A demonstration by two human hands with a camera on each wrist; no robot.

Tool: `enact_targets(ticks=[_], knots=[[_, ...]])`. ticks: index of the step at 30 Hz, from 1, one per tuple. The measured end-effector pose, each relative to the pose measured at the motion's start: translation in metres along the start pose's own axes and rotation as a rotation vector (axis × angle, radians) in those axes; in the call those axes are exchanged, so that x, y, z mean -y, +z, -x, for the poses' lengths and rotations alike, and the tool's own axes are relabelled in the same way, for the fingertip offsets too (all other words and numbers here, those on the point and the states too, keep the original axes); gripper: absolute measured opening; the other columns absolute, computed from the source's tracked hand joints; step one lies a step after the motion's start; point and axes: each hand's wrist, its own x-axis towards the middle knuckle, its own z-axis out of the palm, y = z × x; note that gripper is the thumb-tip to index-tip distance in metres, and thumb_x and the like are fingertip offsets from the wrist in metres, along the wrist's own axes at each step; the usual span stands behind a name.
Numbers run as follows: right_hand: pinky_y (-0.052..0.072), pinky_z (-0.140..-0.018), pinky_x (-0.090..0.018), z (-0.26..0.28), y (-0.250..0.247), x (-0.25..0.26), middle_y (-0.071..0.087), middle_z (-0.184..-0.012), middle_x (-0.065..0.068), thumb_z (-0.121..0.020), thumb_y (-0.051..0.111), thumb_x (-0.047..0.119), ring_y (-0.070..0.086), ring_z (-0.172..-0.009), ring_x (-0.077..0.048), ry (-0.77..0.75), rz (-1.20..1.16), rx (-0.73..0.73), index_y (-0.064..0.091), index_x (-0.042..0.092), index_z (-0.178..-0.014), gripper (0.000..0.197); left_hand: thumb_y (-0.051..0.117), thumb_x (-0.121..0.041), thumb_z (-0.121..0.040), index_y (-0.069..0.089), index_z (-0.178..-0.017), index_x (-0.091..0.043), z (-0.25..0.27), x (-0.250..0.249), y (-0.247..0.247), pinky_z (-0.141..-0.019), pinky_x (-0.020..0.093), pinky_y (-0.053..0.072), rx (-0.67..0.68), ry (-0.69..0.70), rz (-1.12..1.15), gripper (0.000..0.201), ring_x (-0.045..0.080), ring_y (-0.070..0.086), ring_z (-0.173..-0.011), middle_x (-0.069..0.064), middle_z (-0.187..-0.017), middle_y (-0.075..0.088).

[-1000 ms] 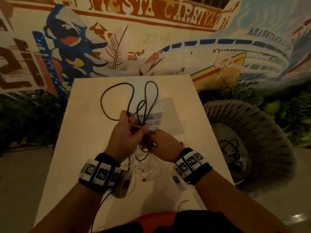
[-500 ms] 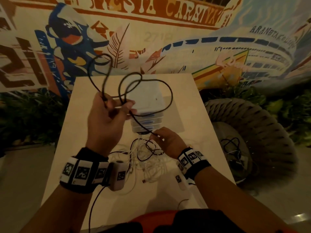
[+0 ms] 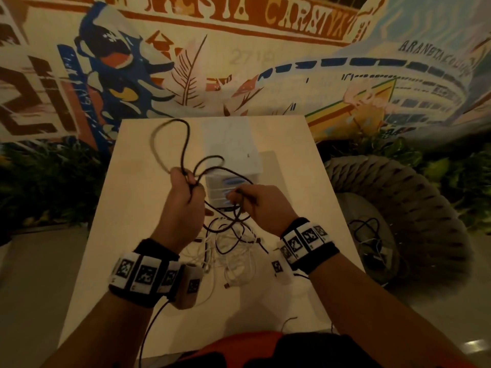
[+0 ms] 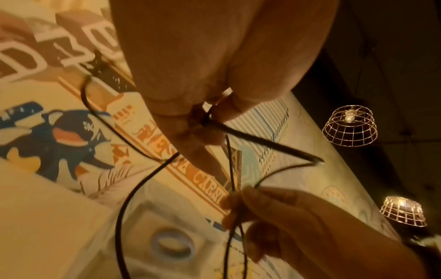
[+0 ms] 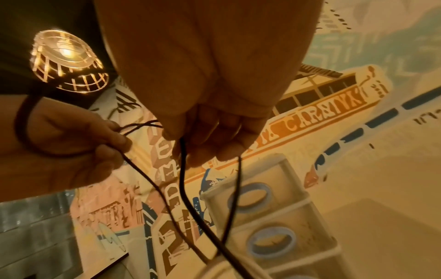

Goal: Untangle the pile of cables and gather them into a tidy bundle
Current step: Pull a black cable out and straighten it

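Note:
A black cable (image 3: pixel 187 134) stands up in loose loops above my left hand (image 3: pixel 190 181), which grips the gathered strands in its fist over the table. My right hand (image 3: pixel 239 197) pinches a lower stretch of the same cable just to the right, in front of the drawer unit. From both hands the cable hangs down into a tangle of white cables (image 3: pixel 233 264) on the table. In the left wrist view the left fingers (image 4: pixel 190 120) pinch the black cable (image 4: pixel 262 141). Two strands of black cable (image 5: pixel 183 188) drop from my right fingers (image 5: pixel 207 147) in the right wrist view.
A small white drawer unit (image 3: pixel 231 144) with blue handles stands mid-table behind my hands. The beige table (image 3: pixel 127 208) ends at a painted wall. A wicker chair (image 3: pixel 414 208) to the right holds more cables (image 3: pixel 372 240). Floor lies to the left.
My left hand rose from the pile with the black loops, then shifted slightly right. My right hand lifted off the white tangle, drawing a black strand up beside the left hand.

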Motion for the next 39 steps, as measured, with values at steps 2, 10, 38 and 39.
enact_targets(ticks=[2, 10, 38, 39], knots=[[0.034, -0.06, -0.013, 0.001, 0.001, 0.007, 0.075, -0.085, 0.003, -0.101, 0.058, 0.029, 0.056, -0.073, 0.001, -0.062, 0.072, -0.02, 0.078, 0.02, -0.101, 0.022, 0.05, -0.021, -0.105, 0.03, -0.096, -0.016, 0.002, -0.003, 0.009, -0.057, 0.06, 0.057, 0.04, -0.062, 0.035, 0.022, 0.011, 0.046, -0.057, 0.006, -0.077, 0.038], [0.043, -0.066, -0.028, 0.007, 0.013, 0.006, 0.075, -0.092, -0.009, -0.097, 0.062, 0.026, 0.068, -0.078, -0.029, -0.01, 0.141, 0.034, 0.074, 0.013, -0.101, 0.018, 0.063, -0.023, -0.099, 0.029, -0.101, -0.018, -0.003, -0.011, 0.019, -0.055, 0.049, 0.057, 0.297, -0.103, -0.079, 0.034, 0.037, 0.061, -0.067, 0.026, -0.085, 0.054], [0.048, -0.075, -0.036, 0.023, -0.005, -0.048, 0.066, -0.076, 0.006, -0.107, 0.037, 0.044, 0.062, -0.076, -0.015, 0.218, -0.112, -0.146, 0.064, 0.031, -0.081, 0.04, 0.045, -0.011, -0.098, 0.036, -0.101, -0.026, -0.013, -0.039, -0.068, -0.05, 0.034, 0.053, -0.331, 0.253, 0.193, 0.018, 0.015, 0.041, -0.061, -0.004, -0.081, 0.044], [0.046, -0.071, -0.036, 0.024, -0.014, -0.049, 0.061, -0.069, 0.006, -0.107, 0.034, 0.046, 0.059, -0.069, -0.013, 0.224, -0.11, -0.196, 0.06, 0.028, -0.077, 0.043, 0.046, -0.009, -0.098, 0.036, -0.1, -0.025, -0.012, -0.038, -0.068, -0.049, 0.033, 0.052, -0.324, 0.245, 0.2, 0.02, 0.015, 0.041, -0.06, -0.004, -0.081, 0.043]])
